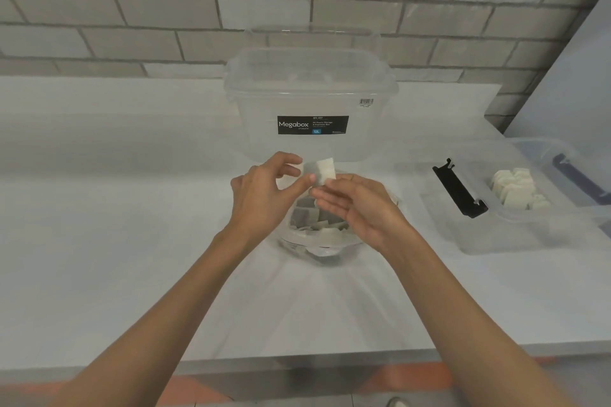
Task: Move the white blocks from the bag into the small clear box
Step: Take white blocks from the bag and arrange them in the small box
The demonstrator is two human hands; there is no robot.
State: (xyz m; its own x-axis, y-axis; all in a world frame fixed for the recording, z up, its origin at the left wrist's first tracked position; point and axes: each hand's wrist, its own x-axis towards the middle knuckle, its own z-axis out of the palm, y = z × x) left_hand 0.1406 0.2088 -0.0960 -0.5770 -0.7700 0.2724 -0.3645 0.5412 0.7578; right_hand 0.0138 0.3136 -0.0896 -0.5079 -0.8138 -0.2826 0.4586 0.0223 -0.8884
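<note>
Just above centre of the frame the right grip (360, 205) pinches a white block (325, 169) by its lower edge, thumb on top, while the other fingers lie fairly straight and point left. The left grip (264, 190) faces it with fingers curled round a second white block (299, 168), which those fingers largely hide; its thumb reaches to just beside the first block. Both are raised over the open mouth of a clear bag (297, 243) lying on the white worktop (115, 208), and the remaining white blocks (319, 225) sit heaped inside it. To the right of the frame, well apart from the bag, is the small clear box (496, 238), open, with a cluster of stacked white blocks (515, 188) inside and a black latch (459, 190) on its near-left rim. Behind the hands, centre frame, stands a large lidded clear tub (258, 116) with a black "Megabox" label. A grey brick wall (132, 10) fills the top.
</note>
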